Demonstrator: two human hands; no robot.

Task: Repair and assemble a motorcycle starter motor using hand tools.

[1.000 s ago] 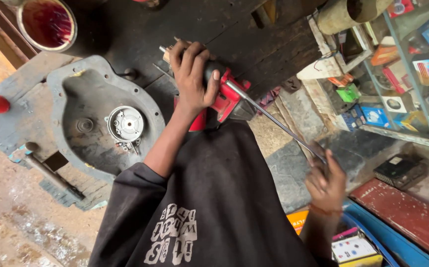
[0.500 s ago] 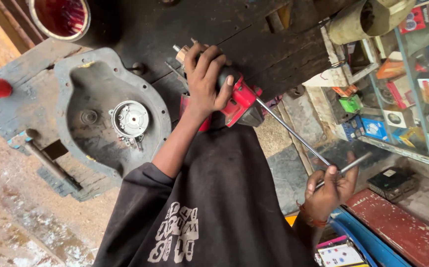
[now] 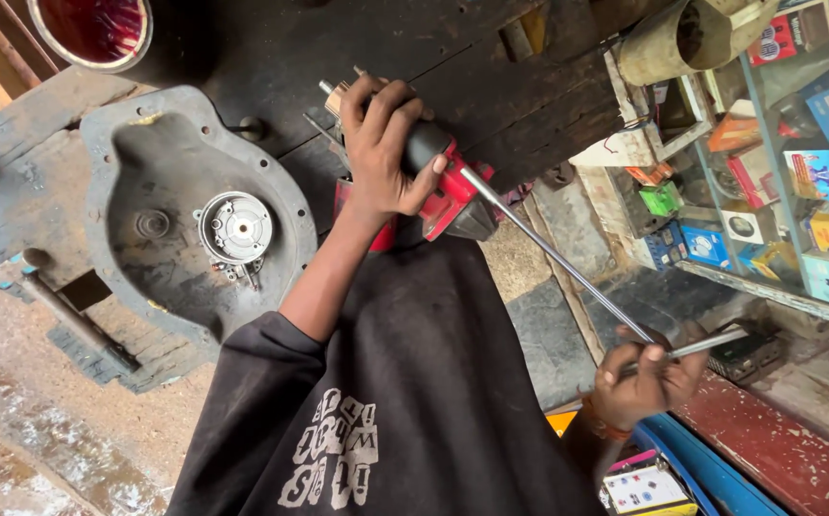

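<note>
My left hand (image 3: 386, 143) is clamped over the top of a red and black vise-like tool (image 3: 452, 196) on the dark wooden bench (image 3: 242, 38). A small metal part with a brass tip (image 3: 340, 94) pokes out past the fingers. A long steel rod (image 3: 558, 258) runs from the red tool down to the right. My right hand (image 3: 645, 382) is closed round the rod's far end, beside my black printed sweatshirt (image 3: 405, 401).
A grey cast metal cover (image 3: 137, 172) lies left of the tool with a round silver part (image 3: 237, 227) in it. A bowl of red liquid (image 3: 89, 33) stands at the top left. A glass shelf of coloured boxes (image 3: 768, 172) is on the right.
My right hand has swung the rod's far end a little lower and nearer my body. My left hand has stayed gripped on the red tool.
</note>
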